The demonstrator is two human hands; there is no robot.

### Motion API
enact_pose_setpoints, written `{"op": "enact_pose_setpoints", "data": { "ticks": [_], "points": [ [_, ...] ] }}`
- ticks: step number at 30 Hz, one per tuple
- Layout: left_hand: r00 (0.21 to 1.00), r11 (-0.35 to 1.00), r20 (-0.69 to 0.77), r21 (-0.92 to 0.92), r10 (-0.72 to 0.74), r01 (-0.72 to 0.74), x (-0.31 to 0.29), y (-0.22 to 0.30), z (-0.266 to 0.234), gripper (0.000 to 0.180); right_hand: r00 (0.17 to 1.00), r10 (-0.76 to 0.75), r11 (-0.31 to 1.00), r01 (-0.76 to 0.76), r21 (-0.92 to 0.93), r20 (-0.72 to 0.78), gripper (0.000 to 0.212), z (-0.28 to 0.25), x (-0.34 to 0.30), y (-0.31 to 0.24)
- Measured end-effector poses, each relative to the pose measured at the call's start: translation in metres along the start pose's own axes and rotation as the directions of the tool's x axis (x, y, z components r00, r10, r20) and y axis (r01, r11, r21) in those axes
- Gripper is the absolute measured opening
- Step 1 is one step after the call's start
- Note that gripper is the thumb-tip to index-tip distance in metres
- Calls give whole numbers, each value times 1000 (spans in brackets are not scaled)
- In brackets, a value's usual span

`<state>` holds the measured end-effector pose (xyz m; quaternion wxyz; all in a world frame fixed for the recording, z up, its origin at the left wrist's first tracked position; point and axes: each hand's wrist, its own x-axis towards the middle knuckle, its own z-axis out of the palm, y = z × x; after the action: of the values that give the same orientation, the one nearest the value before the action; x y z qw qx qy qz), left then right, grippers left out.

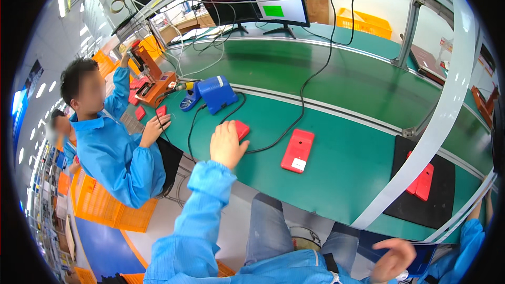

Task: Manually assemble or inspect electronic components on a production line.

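My left hand (227,146) reaches over the green bench top, its fingers and thumb around a red handheld device case (242,130). The hand covers much of that case. Another red case (298,150), with a white label at its lower end and a small dark round spot near its top, lies in front of me to the right. Low at the right, near my lap, my right hand (394,261) is off the bench with its fingers loosely apart and nothing in them.
A blue soldering station (216,94) stands beyond my left hand, its black cables trailing across the bench. A co-worker (113,131) at the left handles an orange press fixture (155,88). At the right, red cases (422,181) lie on a black mat (442,200) behind a pale strip (415,171).
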<state>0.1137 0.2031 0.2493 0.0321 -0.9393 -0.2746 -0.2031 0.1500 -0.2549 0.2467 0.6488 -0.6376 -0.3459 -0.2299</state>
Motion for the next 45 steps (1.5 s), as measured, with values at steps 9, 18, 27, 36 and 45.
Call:
{"op": "enact_pose_setpoints", "data": {
  "ticks": [9,18,27,36,45],
  "points": [
    [999,959,51,-283,-5,20,28,-4,-10,78,858,136,971,-215,106,495,27,48,31,-18],
    [983,-139,-117,-986,144,-97,-91,202,-153,55,885,40,973,-141,185,463,63,61,56,-46],
    [849,5,-197,-973,491,-229,-103,286,-109,102,851,413,910,-368,192,-323,66,-31,65,9],
    [964,708,-76,-664,256,-240,-141,166,-37,73,746,507,760,-623,-184,-431,52,-162,101,163],
    [994,801,-56,-588,99,-113,-151,101,-24,59,916,343,517,-369,-772,-208,36,-192,80,183]
  ]
}}
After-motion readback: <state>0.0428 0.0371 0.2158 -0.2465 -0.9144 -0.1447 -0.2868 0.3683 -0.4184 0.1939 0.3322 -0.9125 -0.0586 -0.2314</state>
